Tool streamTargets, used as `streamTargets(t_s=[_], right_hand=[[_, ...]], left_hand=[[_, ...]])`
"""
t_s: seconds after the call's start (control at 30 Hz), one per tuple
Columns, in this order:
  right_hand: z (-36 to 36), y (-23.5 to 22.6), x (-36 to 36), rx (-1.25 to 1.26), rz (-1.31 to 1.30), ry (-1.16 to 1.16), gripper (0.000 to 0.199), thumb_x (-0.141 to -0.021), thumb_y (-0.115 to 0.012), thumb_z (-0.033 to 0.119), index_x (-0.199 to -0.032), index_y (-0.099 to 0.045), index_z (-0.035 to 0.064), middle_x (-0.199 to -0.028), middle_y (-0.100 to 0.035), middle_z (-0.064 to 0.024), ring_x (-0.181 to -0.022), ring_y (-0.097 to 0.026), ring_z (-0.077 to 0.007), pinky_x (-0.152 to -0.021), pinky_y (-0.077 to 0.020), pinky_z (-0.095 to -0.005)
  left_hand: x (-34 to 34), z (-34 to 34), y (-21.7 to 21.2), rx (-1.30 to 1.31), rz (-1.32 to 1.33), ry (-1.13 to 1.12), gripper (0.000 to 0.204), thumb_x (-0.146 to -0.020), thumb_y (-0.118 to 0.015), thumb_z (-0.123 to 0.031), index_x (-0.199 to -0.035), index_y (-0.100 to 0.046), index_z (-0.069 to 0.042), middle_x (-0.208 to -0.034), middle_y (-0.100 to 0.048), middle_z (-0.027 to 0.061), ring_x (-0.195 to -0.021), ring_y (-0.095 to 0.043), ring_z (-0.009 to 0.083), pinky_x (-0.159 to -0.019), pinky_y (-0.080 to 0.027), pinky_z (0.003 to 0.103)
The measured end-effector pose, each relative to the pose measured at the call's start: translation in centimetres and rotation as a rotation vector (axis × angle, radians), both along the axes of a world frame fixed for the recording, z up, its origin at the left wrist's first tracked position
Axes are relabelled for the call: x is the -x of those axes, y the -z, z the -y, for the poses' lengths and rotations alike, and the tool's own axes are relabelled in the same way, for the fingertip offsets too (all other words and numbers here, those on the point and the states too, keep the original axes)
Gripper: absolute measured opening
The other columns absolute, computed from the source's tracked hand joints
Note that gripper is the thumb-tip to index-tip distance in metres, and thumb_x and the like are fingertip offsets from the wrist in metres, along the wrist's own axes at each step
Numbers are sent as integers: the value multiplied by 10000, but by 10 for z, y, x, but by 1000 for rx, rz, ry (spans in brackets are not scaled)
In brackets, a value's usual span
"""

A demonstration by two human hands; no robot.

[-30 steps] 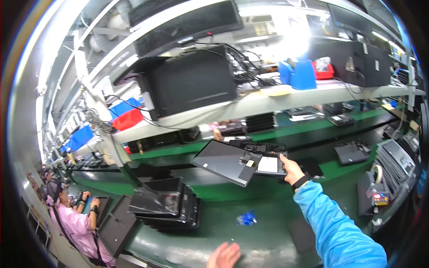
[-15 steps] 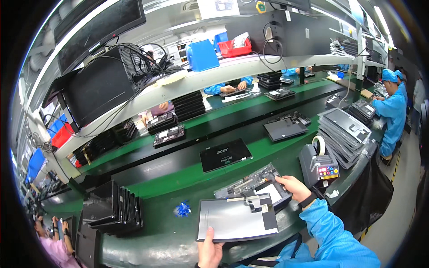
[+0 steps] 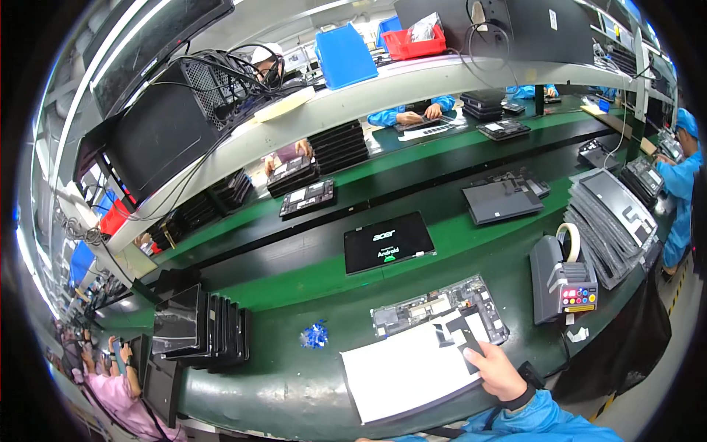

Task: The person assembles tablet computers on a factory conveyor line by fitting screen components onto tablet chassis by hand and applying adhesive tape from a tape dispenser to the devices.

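A large pale grey flat panel [image 3: 409, 372] lies on the green bench [image 3: 294, 383] right in front of me, tilted a little. My right hand [image 3: 501, 372], in a blue sleeve with a dark wrist strap, grips the panel's right edge, fingertips on a dark patch [image 3: 465, 340] near its corner. Just behind the panel lies an open tablet body with its circuit boards showing [image 3: 434, 306], partly covered by the panel. My left hand is out of the picture.
A tablet with a lit screen [image 3: 387, 241] lies on the dark belt beyond. A grey tape dispenser [image 3: 561, 278] stands to the right, stacked panels [image 3: 611, 217] behind it. Upright tablets fill a rack [image 3: 199, 328] at left. Small blue bits [image 3: 315, 335] lie nearby. Other people work around.
The panel came from the rack area at left to the bench in front of me and now lies flat. My left hand, under its near edge before, has left the view.
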State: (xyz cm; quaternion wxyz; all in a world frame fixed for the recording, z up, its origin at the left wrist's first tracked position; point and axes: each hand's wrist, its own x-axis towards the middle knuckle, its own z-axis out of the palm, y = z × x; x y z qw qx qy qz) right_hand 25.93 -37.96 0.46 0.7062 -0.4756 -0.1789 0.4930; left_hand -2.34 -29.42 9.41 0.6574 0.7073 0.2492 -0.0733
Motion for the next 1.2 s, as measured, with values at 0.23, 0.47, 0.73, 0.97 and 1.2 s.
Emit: streamTargets(t_s=[0.23, 0.47, 0.73, 0.97, 1.2], right_hand=[[4, 13, -4, 27, 49, 6, 232, -926, -547, 112, -1091, -562, -50, -968, -634, -55, -847, -575, -103, -769, -467, -249], [0, 16, -1, 18, 88, 59, 192, -917, -566, 125, -1032, -591, -26, -897, -622, -17, -793, -547, -72, -722, -449, -227], [-1, 14, -4, 46, 122, 45, 203, -915, -577, 137, -1030, -600, -28, -909, -629, -18, -808, -549, -72, -734, -451, -228], [-3, 17, -1, 43, 166, 68, 205, -914, -578, 125, -1043, -600, -33, -917, -635, -24, -816, -557, -76, -738, -455, -228], [-6, 13, 3, 22, 115, 121, 206, -906, -582, 92, -1054, -586, -51, -930, -646, -48, -799, -579, -85, -728, -470, -228]], left_hand=[[-103, -145, 13, -837, 195, -156, 214, -832, -611, -142, -975, -657, 10, -920, -657, 145, -862, -629, 276, -801, -491, 339], [-113, -180, 35, -156, -21, -56, 229, -870, -606, -176, -954, -665, 29, -845, -667, 29, -790, -595, 106, -739, -479, 243], [-123, -146, 37, -575, -41, -289, 258, -797, -718, -235, -810, -620, 3, -794, -626, 88, -705, -598, 160, -664, -484, 275], [-123, -119, 57, -991, 360, -340, 148, -779, -670, -89, -853, -563, -18, -978, -572, 136, -975, -545, 303, -862, -443, 374], [-129, -126, 53, -1074, 434, -451, 98, -808, -643, -71, -850, -566, -29, -1055, -571, 132, -1010, -529, 316, -878, -424, 376]])
